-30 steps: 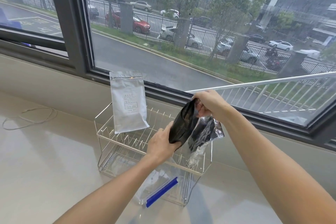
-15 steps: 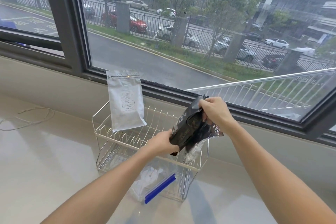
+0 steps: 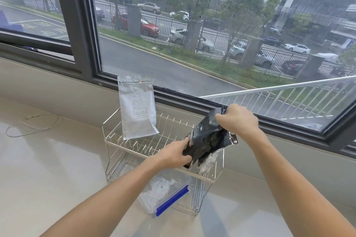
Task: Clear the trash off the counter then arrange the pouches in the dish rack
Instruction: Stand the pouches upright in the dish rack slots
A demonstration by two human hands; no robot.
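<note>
A cream wire dish rack [image 3: 115, 141] stands on the pale counter below the window. A silver-grey pouch [image 3: 137, 109] stands upright in the rack's back left slots. A black pouch [image 3: 207, 137] leans tilted over the rack's right end, its lower edge among the tines. My right hand [image 3: 238, 119] grips the black pouch's top edge. My left hand [image 3: 173, 153] holds its lower left side. A shiny silver pouch [image 3: 211, 160] shows partly behind and below the black one; how it sits is hidden.
A clear plastic tray with a blue strip [image 3: 171, 200] sticks out from under the rack toward me. A thin white cable [image 3: 36, 123] loops on the counter at the left. The window sill and dark frame [image 3: 192, 100] run close behind the rack.
Both hands have lowered the black pouch toward the rack's right end and tilted it more to the right. The silver-grey pouch has stayed in place.
</note>
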